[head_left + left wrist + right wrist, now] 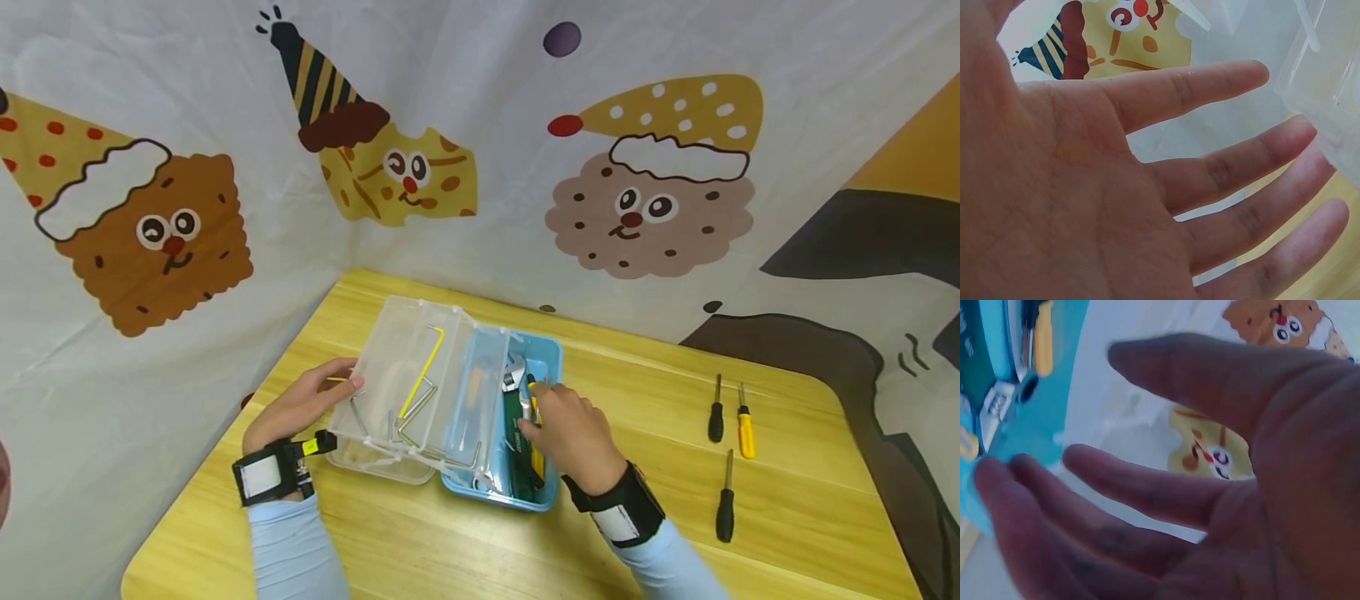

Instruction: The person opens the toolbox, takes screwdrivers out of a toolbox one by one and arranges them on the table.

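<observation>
A blue toolbox [556, 358] stands on the table, its clear lid and tray [390, 329] swung out to the left. Several hex keys, one of them yellow [424, 367], show in the clear plastic. My left hand [309, 402] is at the left edge of that plastic; in the left wrist view its fingers are extended, with fingertips right at the rim. Over the right side of the box is my right hand [577, 429], thumb and fingers apart around bare space in the right wrist view. Below it lie an adjustable wrench [514, 372], a dark green item [517, 446] and yellow-handled tools [1043, 340].
To the right on the wooden table [637, 500] lie two black-handled screwdrivers, one upper [716, 421] and one lower [724, 512], and a yellow-handled screwdriver [746, 433]. A cartoon-printed cloth [487, 258] hangs along the table's back and left edges.
</observation>
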Action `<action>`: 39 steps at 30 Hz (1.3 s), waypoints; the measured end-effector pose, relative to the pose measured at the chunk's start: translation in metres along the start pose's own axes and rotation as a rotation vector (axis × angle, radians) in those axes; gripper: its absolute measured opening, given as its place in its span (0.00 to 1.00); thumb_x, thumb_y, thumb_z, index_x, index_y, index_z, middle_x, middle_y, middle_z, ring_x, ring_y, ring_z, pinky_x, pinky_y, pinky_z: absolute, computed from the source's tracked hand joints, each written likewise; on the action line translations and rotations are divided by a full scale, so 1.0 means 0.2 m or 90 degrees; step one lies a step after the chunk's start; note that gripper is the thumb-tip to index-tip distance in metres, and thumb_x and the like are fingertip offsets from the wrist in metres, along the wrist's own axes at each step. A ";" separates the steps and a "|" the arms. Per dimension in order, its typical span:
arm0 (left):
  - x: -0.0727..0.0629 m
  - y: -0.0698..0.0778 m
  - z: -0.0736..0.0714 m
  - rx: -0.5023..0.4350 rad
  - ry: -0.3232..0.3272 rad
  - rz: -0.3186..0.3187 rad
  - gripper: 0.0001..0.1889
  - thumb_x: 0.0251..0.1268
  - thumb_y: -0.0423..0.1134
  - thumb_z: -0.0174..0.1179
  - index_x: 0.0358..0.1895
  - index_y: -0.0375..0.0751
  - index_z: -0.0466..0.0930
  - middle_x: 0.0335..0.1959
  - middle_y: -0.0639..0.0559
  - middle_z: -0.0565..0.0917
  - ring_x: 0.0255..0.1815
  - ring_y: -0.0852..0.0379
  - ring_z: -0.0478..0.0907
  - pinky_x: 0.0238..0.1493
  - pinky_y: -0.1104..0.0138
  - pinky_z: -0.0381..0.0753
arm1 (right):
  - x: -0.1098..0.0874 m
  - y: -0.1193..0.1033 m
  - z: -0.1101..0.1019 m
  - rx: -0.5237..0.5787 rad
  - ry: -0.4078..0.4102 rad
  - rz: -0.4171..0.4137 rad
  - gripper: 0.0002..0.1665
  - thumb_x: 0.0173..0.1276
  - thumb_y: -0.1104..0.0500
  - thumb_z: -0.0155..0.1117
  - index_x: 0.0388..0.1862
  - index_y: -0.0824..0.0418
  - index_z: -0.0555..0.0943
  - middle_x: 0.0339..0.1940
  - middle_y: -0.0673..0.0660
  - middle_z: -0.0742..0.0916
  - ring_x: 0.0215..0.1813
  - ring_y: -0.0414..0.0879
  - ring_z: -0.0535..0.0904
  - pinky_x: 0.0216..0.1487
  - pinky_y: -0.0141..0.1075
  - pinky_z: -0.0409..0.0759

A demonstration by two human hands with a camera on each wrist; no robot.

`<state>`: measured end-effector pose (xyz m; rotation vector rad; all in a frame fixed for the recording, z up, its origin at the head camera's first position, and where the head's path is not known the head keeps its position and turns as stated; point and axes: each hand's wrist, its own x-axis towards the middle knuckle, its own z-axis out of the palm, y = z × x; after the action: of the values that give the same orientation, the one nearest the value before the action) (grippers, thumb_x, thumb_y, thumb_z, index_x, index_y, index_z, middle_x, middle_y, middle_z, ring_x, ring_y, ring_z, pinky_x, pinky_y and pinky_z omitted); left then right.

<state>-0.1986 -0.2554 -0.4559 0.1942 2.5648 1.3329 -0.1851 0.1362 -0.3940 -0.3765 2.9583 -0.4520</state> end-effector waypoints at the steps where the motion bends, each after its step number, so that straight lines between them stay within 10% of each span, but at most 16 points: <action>1: 0.00 0.00 0.00 0.000 0.000 0.002 0.34 0.83 0.58 0.52 0.80 0.39 0.66 0.73 0.38 0.77 0.68 0.39 0.78 0.65 0.48 0.79 | 0.01 -0.01 0.02 -0.001 -0.010 -0.002 0.26 0.66 0.52 0.80 0.55 0.66 0.84 0.36 0.59 0.86 0.27 0.49 0.78 0.23 0.38 0.74; 9: -0.01 0.01 0.00 0.001 0.003 0.005 0.33 0.83 0.58 0.52 0.79 0.40 0.67 0.72 0.39 0.78 0.68 0.40 0.78 0.66 0.48 0.78 | 0.05 -0.05 0.16 -0.080 -0.083 -0.029 0.13 0.64 0.56 0.79 0.29 0.60 0.83 0.25 0.55 0.82 0.27 0.49 0.78 0.24 0.44 0.74; 21: -0.01 0.00 -0.01 0.008 0.007 0.003 0.34 0.83 0.59 0.52 0.79 0.41 0.67 0.73 0.39 0.78 0.68 0.40 0.78 0.66 0.49 0.78 | 0.06 -0.10 0.30 -0.223 -0.049 -0.076 0.06 0.58 0.66 0.77 0.26 0.60 0.87 0.26 0.57 0.89 0.26 0.52 0.84 0.24 0.48 0.82; 39: -0.01 0.00 0.00 -0.001 0.002 0.002 0.35 0.83 0.59 0.51 0.80 0.39 0.66 0.75 0.37 0.75 0.70 0.38 0.77 0.68 0.44 0.77 | 0.11 -0.09 0.24 -0.125 -0.072 0.014 0.21 0.72 0.62 0.61 0.16 0.58 0.77 0.22 0.57 0.83 0.26 0.52 0.80 0.23 0.49 0.79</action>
<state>-0.1971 -0.2555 -0.4549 0.1955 2.5670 1.3383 -0.1935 0.1003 -0.4366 -0.3748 2.9009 -0.1324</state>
